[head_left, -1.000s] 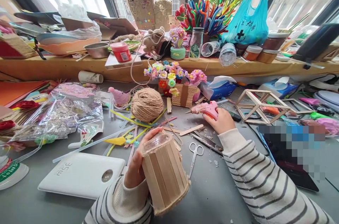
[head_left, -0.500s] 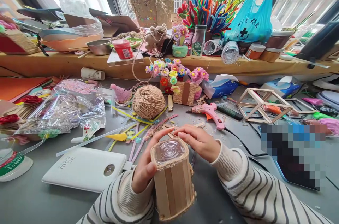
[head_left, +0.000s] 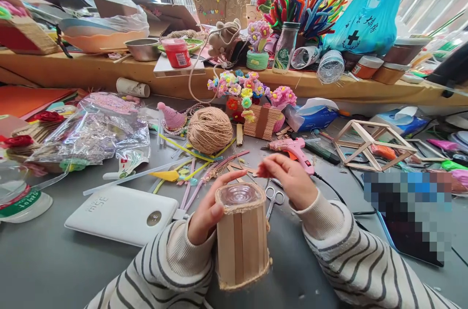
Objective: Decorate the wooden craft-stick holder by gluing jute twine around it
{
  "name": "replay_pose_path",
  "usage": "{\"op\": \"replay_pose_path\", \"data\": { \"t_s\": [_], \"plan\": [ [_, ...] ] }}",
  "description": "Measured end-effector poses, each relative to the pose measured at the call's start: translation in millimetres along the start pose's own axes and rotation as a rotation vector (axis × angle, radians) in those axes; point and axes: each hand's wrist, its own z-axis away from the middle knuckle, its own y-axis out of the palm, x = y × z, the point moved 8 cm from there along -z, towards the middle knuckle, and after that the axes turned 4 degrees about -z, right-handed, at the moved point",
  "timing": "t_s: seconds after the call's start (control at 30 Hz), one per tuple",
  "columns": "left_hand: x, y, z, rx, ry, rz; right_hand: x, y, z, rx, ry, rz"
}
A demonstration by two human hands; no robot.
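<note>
A container clad in flat wooden sticks [head_left: 243,245] stands at the desk's near edge, twine round its top and bottom rims and ringed clear plastic on its upper face. My left hand [head_left: 206,211] grips it from the left, thumb on the near side and fingers behind the top. My right hand [head_left: 287,177] is apart from it, raised at the upper right, fingertips pinched together; anything between them is too small to make out. Scissors [head_left: 273,199] lie just right of the container. Beyond my right hand rests a pink glue gun [head_left: 292,149].
A twine ball [head_left: 209,129] and colored strips lie ahead. At left are a white power bank [head_left: 126,214] and a plastic bag [head_left: 98,133]. A wooden stick frame [head_left: 373,145] and a phone [head_left: 409,226] sit right. Jars and pipe cleaners [head_left: 300,7] line the back ledge.
My right hand has lifted off the container's top and drawn right, its fingers now pinched, uncovering the scissors. My left hand keeps its hold. The view has shifted slightly.
</note>
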Motion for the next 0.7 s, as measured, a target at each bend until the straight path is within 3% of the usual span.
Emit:
{"op": "replay_pose_path", "data": {
  "t_s": [0.13,0.27,0.53,0.7],
  "plan": [
    [2,-11.5,-1,-0.136,0.040,-0.002,19,-32,5,-0.205,-0.095,-0.010],
    [6,-18.5,-2,-0.177,0.058,0.005,50,-41,22,-0.273,-0.266,0.061],
    [17,-25.2,1,-0.204,-0.024,0.056,80,-4,49,-0.099,-0.554,0.401],
    [13,-23.5,1,-0.229,0.006,0.054,88,13,58,-0.188,-0.616,0.502]
  ]
}}
